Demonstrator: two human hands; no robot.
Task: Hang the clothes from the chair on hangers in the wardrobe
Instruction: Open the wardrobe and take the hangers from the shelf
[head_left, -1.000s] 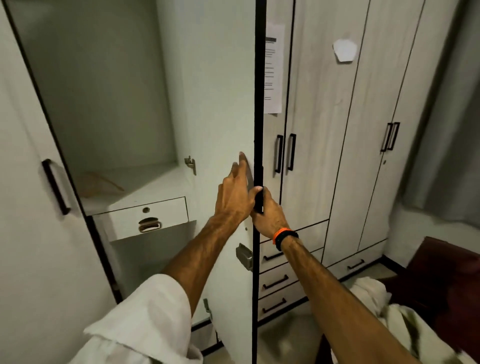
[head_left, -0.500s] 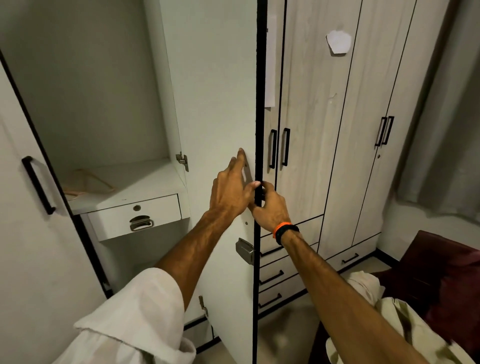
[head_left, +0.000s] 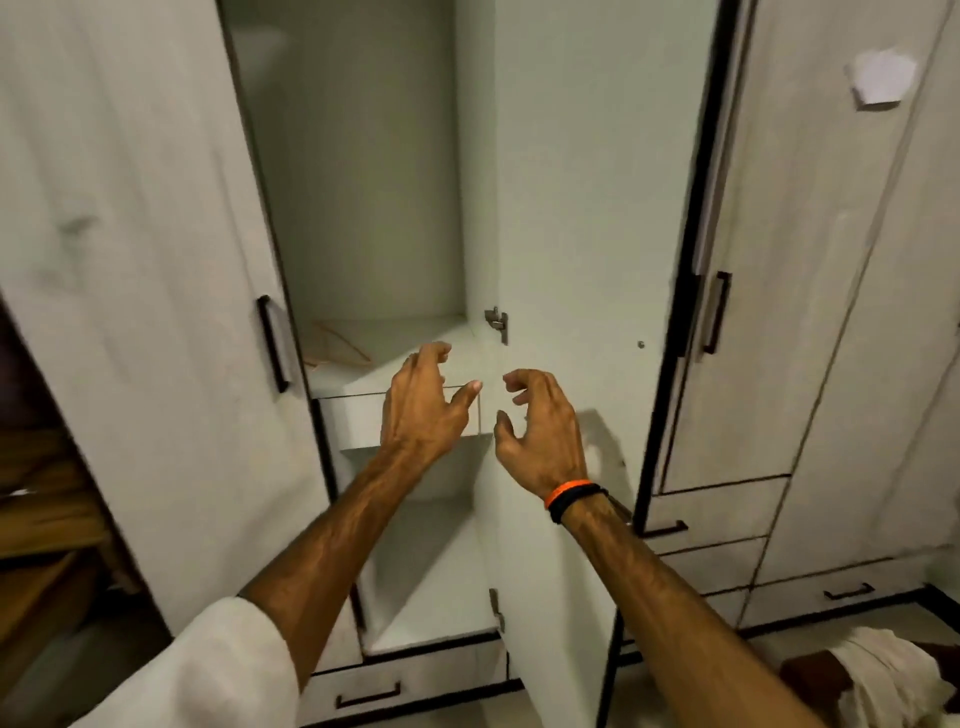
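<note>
Head: hanger (head_left: 337, 347) on wardrobe (head_left: 363, 208) shelf

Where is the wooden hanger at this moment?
In the head view, the light wooden hanger lies flat on the white shelf inside the open wardrobe, left of the metal door hinge and above the left hand.

Dim greenish indoor light, soft shadows, motion blur, wide-angle bending at edges.
</note>
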